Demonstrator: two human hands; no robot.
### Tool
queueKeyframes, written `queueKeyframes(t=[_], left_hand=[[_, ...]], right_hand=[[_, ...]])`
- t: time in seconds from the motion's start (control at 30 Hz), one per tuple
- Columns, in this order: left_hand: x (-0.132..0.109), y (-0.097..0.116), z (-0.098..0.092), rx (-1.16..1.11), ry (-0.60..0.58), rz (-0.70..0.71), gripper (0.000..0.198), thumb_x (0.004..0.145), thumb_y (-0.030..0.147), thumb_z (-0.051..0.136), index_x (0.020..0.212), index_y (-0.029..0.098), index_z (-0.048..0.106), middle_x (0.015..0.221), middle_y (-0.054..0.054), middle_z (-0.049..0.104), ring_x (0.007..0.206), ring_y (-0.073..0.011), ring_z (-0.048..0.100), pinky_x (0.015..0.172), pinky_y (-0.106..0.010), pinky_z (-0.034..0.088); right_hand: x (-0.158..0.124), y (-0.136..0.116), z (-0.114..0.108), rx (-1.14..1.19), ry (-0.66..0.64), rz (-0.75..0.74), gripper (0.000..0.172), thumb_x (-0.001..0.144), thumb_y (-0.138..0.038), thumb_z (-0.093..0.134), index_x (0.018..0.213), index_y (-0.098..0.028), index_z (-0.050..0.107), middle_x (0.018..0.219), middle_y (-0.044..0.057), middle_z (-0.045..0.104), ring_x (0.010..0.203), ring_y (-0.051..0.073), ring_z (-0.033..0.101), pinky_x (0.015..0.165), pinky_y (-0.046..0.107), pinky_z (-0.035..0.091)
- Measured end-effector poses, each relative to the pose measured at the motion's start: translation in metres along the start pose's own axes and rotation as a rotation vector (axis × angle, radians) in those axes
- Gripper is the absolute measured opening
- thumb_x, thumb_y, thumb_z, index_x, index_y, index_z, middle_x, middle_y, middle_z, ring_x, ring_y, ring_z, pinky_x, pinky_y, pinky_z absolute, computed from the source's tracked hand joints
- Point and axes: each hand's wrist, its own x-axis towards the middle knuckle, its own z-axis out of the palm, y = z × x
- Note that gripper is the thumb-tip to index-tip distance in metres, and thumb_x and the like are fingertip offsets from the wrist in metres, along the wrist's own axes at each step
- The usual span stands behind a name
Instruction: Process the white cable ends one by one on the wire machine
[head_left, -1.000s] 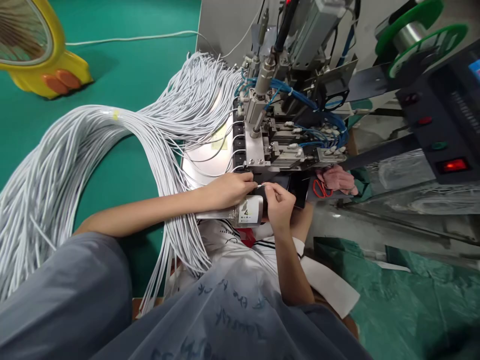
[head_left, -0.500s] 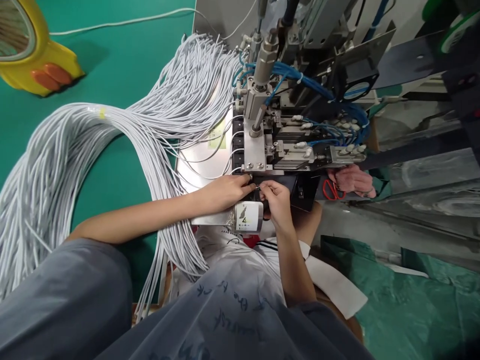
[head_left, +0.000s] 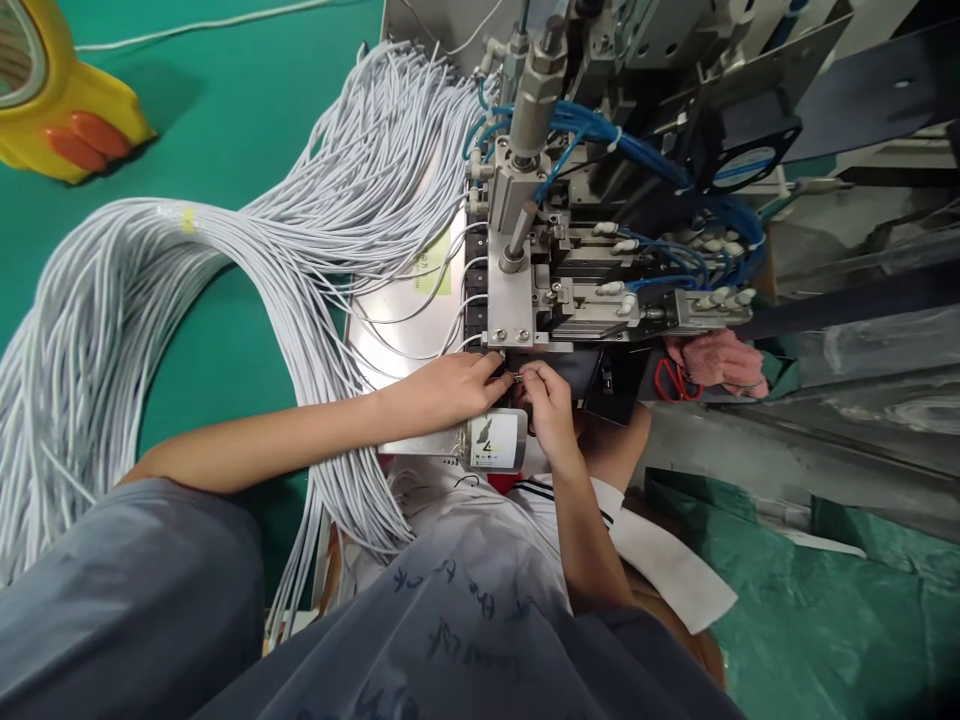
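White wire end (head_left: 515,377) sits pinched between the left hand (head_left: 450,388) and right hand (head_left: 546,400), fingers closed on it, right under the machine (head_left: 525,300), with the big wire bundle (head_left: 187,300) still waiting.

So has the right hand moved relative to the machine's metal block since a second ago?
Yes. The right hand has edged left and up toward the metal block, its fingertips now meeting the left hand just below it.

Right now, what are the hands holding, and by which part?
Both hands, left hand and right hand, pinch a thin white wire's tip between fingertips, below the machine head.
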Motion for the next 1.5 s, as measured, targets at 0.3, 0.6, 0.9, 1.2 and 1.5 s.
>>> queueKeyframes(t=[0.3, 0.6, 0.9, 1.2, 1.5], left_hand=[[-0.001, 0.001, 0.0, 0.157, -0.032, 0.057, 0.036, 0.088, 0.004, 0.036, 0.121, 0.0, 0.05, 0.092, -0.017, 0.059, 0.073, -0.0214, 0.063, 0.06, -0.033, 0.052], [-0.001, 0.0, 0.0, 0.224, 0.006, 0.1, 0.033, 0.089, 0.004, 0.035, 0.116, 0.002, 0.054, 0.091, -0.015, 0.061, 0.071, -0.0185, 0.061, 0.061, -0.03, 0.05], [-0.001, 0.001, 0.001, 0.192, 0.012, 0.057, 0.032, 0.088, 0.005, 0.038, 0.116, 0.005, 0.054, 0.092, -0.014, 0.06, 0.073, -0.0178, 0.062, 0.061, -0.029, 0.05], [-0.012, 0.01, -0.026, 0.126, -0.211, -0.199, 0.018, 0.081, 0.002, 0.045, 0.076, 0.009, 0.061, 0.075, -0.01, 0.059, 0.071, -0.0208, 0.061, 0.051, -0.027, 0.042], [-0.011, 0.008, -0.013, 0.199, -0.159, -0.441, 0.034, 0.085, 0.001, 0.04, 0.116, 0.003, 0.053, 0.08, -0.012, 0.061, 0.069, -0.0217, 0.064, 0.048, -0.026, 0.037]], right_hand=[[0.007, 0.007, 0.0, -0.021, -0.03, -0.081, 0.035, 0.085, -0.051, 0.048, 0.068, -0.021, 0.051, 0.057, -0.004, 0.046, 0.054, 0.012, 0.044, 0.054, 0.025, 0.037], [0.006, 0.006, 0.003, 0.029, -0.018, -0.033, 0.033, 0.086, -0.049, 0.046, 0.069, -0.02, 0.051, 0.057, -0.004, 0.045, 0.052, 0.011, 0.042, 0.051, 0.024, 0.034], [0.002, 0.008, 0.006, -0.031, 0.016, -0.077, 0.033, 0.084, -0.048, 0.051, 0.068, -0.02, 0.047, 0.054, -0.006, 0.034, 0.051, 0.01, 0.032, 0.049, 0.023, 0.026], [0.003, 0.007, 0.012, -0.049, 0.06, -0.07, 0.034, 0.086, -0.047, 0.047, 0.066, -0.02, 0.043, 0.056, -0.006, 0.031, 0.053, 0.01, 0.032, 0.051, 0.022, 0.028], [-0.087, -0.033, 0.035, -0.366, 0.115, -0.42, 0.017, 0.087, -0.025, 0.048, 0.076, -0.018, 0.059, 0.059, -0.002, 0.055, 0.05, 0.01, 0.044, 0.055, 0.024, 0.034]])
